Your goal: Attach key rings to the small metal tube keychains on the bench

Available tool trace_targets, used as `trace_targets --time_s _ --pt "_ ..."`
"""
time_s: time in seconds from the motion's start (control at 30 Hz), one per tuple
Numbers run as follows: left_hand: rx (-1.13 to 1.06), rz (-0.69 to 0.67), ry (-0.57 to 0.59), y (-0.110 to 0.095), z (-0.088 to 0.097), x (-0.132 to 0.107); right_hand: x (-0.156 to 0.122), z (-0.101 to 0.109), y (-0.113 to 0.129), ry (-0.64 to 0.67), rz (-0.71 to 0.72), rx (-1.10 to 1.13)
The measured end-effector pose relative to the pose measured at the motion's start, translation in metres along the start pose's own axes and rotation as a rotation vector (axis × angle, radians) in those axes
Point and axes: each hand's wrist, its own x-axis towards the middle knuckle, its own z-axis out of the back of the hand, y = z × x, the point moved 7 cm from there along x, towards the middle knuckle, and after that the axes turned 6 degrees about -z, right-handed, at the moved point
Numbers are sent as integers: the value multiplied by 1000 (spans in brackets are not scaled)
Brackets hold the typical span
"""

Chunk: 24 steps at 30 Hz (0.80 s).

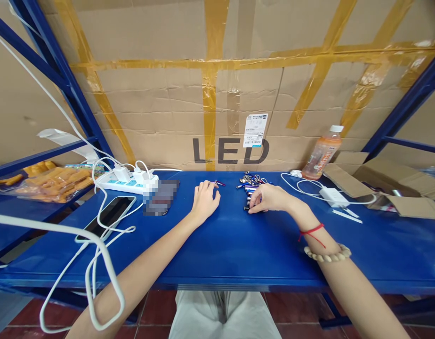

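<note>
My left hand [205, 203] lies palm down on the blue table, fingers stretched forward and slightly bent. Beside its fingertips is a small red-purple metal piece [220, 183] with a shiny end, like a keychain flashlight. To the right, my right hand [269, 197] reaches over a row of small shiny cylinders [250, 189] in blue, silver and dark colours. Its thumb and fingers are closed at the near end of that row, around a small dark cylinder [246, 208] that is partly hidden. Behind the row lies a loose heap of similar pieces with metal clips [252, 179].
A white power strip [124, 181] with plugs and loose cables stands left, near two phones [109, 216]. At right are a drink bottle [322, 153], a white charger [333, 197] and an open carton [403, 176]. A large taped cardboard box [161, 108] forms the back.
</note>
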Motion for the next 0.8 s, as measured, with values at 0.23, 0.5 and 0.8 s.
trace_targets --time_s 0.23,0.5,0.8 --pt "-4 -1 2 -1 1 0 0 4 7 -60 -11 -123" --pt "0 -4 -3 -2 3 0 3 3 5 -102 22 -150" --pt "16 0 2 -3 1 -1 14 8 1 -539 99 -152"
